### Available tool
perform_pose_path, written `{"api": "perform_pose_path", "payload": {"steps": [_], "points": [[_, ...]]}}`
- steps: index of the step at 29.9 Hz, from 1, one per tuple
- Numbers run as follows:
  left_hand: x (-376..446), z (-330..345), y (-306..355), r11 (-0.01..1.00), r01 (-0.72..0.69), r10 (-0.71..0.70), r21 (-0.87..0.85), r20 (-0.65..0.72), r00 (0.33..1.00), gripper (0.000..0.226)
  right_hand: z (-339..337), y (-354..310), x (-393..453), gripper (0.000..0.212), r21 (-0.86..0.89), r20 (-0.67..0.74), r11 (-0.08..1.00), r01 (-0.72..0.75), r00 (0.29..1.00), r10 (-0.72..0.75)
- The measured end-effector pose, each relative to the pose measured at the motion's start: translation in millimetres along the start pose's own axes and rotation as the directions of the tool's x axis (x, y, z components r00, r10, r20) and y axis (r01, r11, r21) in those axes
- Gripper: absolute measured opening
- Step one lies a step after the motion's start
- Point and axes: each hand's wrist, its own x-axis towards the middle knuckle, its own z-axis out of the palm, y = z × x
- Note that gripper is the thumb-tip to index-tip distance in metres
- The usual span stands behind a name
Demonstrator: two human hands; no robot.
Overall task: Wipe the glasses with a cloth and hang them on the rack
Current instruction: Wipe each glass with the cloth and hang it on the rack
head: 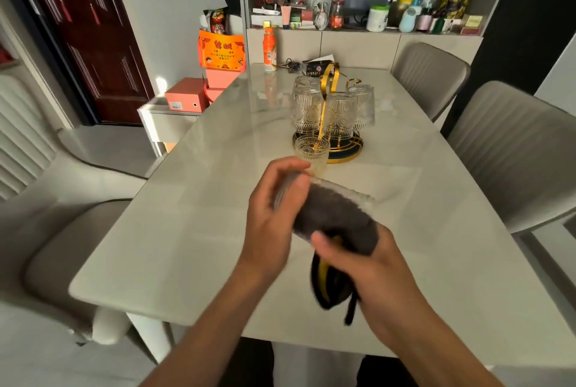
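On the pale marble table [193, 230], an upright ribbed clear glass [312, 149] stands just before the gold wire rack [330, 112]; an orange plastic bottle [269, 49] stands behind, at the far edge.

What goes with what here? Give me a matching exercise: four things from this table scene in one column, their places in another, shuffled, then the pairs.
Things:
1. dark cloth
2. orange drink bottle
3. upright glass
4. upside-down glasses

Places:
A. hanging on the gold rack
B. far end of the table
C. standing just in front of the rack's base
D. stuffed in the glass held by the left hand, pressed by the right hand

Pairs: 1-D, 2-B, 3-C, 4-A
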Motion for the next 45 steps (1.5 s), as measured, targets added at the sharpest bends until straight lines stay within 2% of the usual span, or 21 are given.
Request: {"api": "perform_pose_path", "payload": {"steps": [1, 3, 7, 9, 11, 13, 15, 18, 19, 21, 23, 26, 28, 29, 31, 33, 35, 37, 39, 43, 45], "points": [[-9.0, 2.5, -2.1, 0.991, -0.129, 0.127, -0.023, -0.058, 0.990, 0.024, 0.7, 1.8, -2.0, 0.031, 0.143, -0.004, 0.988, -0.062, 0.998, 0.063], [-6.8, 1.0, -3.4, 0.994, -0.095, 0.092, -0.050, -0.047, 0.995, 0.021, 2.1, -0.2, -2.4, 0.030, -0.006, 0.052, 1.000, -0.019, 0.998, 0.020], [20.5, -6.3, 8.2, 0.902, 0.396, -0.425, 0.175, 0.181, 0.887, 0.023, -5.5, -6.7, 3.4, 0.043, -0.598, 0.134, 0.775, 0.203, 0.979, -0.154], [13.2, -1.6, 1.7, 0.970, 0.229, -0.234, 0.077, 0.071, 0.970, 0.025, -6.8, -3.6, 1.5, 0.034, -0.452, 0.071, 0.875, 0.171, 0.985, -0.156], [-6.7, 6.3, -6.3, 0.993, -0.081, 0.074, -0.081, -0.084, 0.994, 0.028, -2.3, -7.5, 0.3, 0.027, -0.003, -0.005, 1.000, -0.004, 1.000, 0.004], [-14.3, 7.6, -8.4, 0.983, -0.142, 0.128, -0.116, -0.118, 0.985, 0.029, -1.7, -7.1, -1.3, 0.027, -0.010, 0.054, 1.000, -0.003, 0.999, 0.004], [1.0, 4.3, -2.2, 0.999, 0.053, -0.053, 0.002, -0.059, 0.997, 0.029, -5.3, -9.4, -0.9, 0.031, -0.334, 0.113, 0.938, 0.098, 0.992, -0.063], [15.9, 4.8, 6.1, 0.872, 0.480, -0.487, 0.091, 0.077, 0.870, 0.034, -11.5, -8.5, 4.5, 0.032, -0.667, 0.124, 0.725, 0.168, 0.986, -0.114], [12.4, 6.6, 3.9, 0.898, 0.439, -0.440, 0.039, 0.029, 0.898, 0.034, -11.8, -6.0, 2.5, 0.031, -0.648, 0.105, 0.742, 0.169, 0.986, -0.133], [-3.4, 11.6, -1.3, 0.996, 0.060, -0.069, -0.064, -0.149, 0.986, 0.026, -7.2, -7.2, -1.8, 0.025, -0.308, 0.026, 0.948, 0.081, 0.997, -0.077], [-16.3, 11.4, -2.2, 0.983, -0.175, 0.162, -0.057, -0.183, 0.970, 0.019, -3.5, -6.0, -6.1, 0.023, -0.028, 0.003, 0.999, -0.025, 1.000, 0.025], [7.4, 2.8, 10.1, 0.979, 0.180, -0.183, 0.091, 0.027, 0.983, 0.019, -4.6, -2.7, -8.5, 0.027, -0.286, 0.102, 0.954, 0.094, 0.992, -0.068], [23.0, -2.1, 18.3, 0.881, 0.414, -0.459, 0.230, 0.205, 0.864, 0.023, -4.6, -4.4, -6.6, 0.038, -0.422, 0.129, 0.898, 0.127, 0.988, -0.080], [23.3, -1.8, 18.7, 0.890, 0.403, -0.446, 0.214, 0.219, 0.868, 0.023, -5.0, -6.1, -6.8, 0.031, -0.374, 0.105, 0.921, 0.110, 0.992, -0.076], [17.0, 2.1, 13.1, 0.990, 0.125, -0.133, 0.061, 0.142, 0.981, 0.018, -8.2, -5.1, -3.7, 0.016, 0.006, -0.014, 1.000, -0.027, 1.000, 0.027], [-1.5, 8.4, 2.9, 0.983, -0.177, 0.175, 0.038, 0.057, 0.983, 0.019, -8.8, -1.8, -2.0, 0.029, 0.387, -0.007, 0.904, -0.181, 0.980, 0.199], [-5.0, 9.5, -5.7, 0.987, -0.148, 0.147, 0.064, 0.013, 0.989, 0.017, -9.2, 2.3, -4.3, 0.031, 0.339, 0.007, 0.922, -0.189, 0.980, 0.198], [10.8, 7.9, -2.4, 0.975, 0.129, -0.145, 0.181, 0.078, 0.986, 0.020, -6.7, 2.6, -6.2, 0.018, -0.003, 0.000, 0.996, -0.088, 0.996, 0.088], [21.7, 1.5, -0.5, 0.907, 0.347, -0.398, 0.240, 0.211, 0.893, 0.025, -8.3, 7.7, -5.6, 0.028, -0.195, 0.043, 0.980, -0.026, 0.998, 0.036], [-0.4, 11.2, -11.5, 0.999, -0.044, 0.044, -0.002, 0.072, 0.996, 0.024, -14.9, 10.2, -0.8, 0.029, 0.257, -0.076, 0.958, -0.128, 0.985, 0.152], [-2.5, 11.6, -16.9, 1.000, 0.003, -0.003, -0.005, 0.000, 1.000, 0.027, -12.6, 7.1, -0.8, 0.028, 0.025, -0.038, 0.997, -0.073, 0.997, 0.074]]}}
